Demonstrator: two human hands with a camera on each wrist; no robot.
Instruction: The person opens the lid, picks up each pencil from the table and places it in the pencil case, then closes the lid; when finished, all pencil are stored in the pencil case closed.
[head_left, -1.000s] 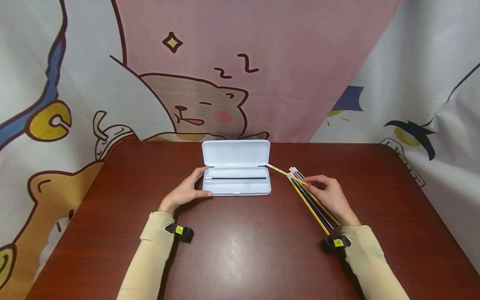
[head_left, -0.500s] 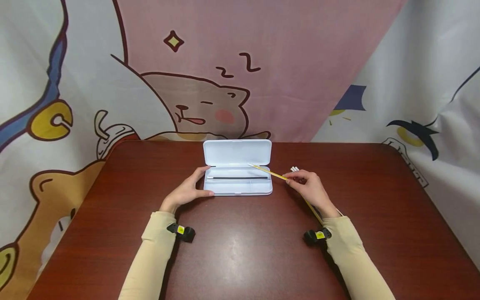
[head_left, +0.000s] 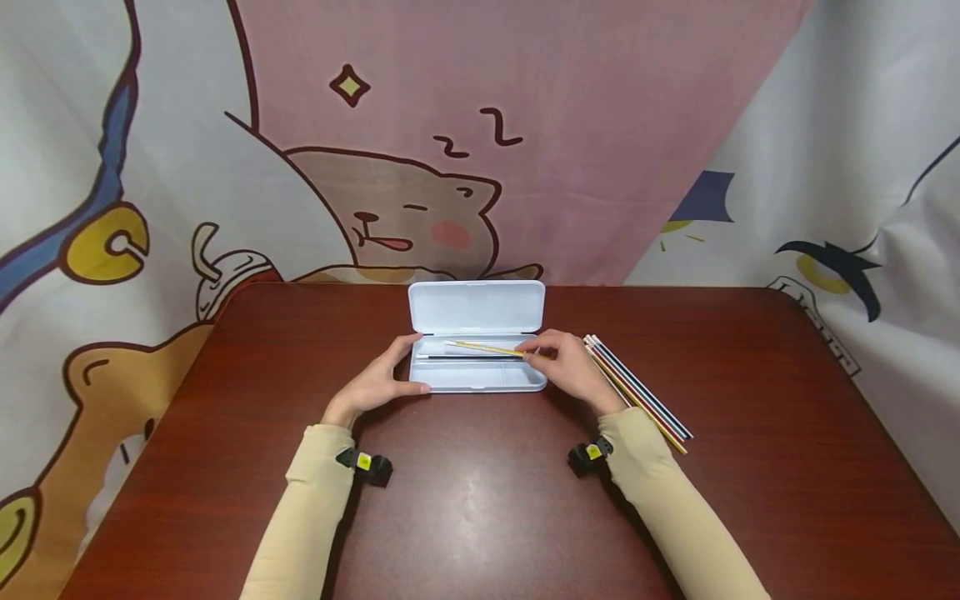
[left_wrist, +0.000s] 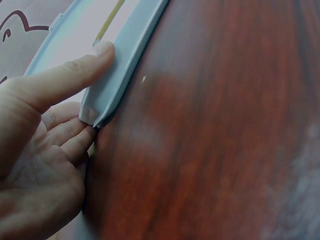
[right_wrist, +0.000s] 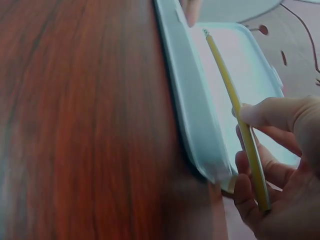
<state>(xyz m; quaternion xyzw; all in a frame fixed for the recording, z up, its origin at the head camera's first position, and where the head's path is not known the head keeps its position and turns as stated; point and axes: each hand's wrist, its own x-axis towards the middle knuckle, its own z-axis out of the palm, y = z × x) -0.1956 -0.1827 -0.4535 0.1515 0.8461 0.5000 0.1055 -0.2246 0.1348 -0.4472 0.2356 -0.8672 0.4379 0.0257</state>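
A white pencil case [head_left: 477, 389] lies with its lid [head_left: 477, 307] raised on the table. At the case's left end my left hand [head_left: 372, 383] holds it, thumb at the front edge and forefinger at the back corner. My right hand [head_left: 566, 367] pinches a yellow pencil [right_wrist: 231, 92] over the right part of the case. This pencil slants across the back compartment, its pale end pointing left. Below it in the head view, a dark pencil [head_left: 465, 358] lies lengthwise inside the case. In the right wrist view the thumb presses the yellow pencil against the fingers.
Several pencils [head_left: 648, 387] in white, dark, red and yellow lie in a slanting bundle right of the case, partly behind the right forearm. The brown table [head_left: 465, 500] ends at a cartoon-printed cloth [head_left: 637, 125] at the back.
My right hand has carried the yellow pencil leftward from the bundle to above the open case. The left hand stays at the case's left end.
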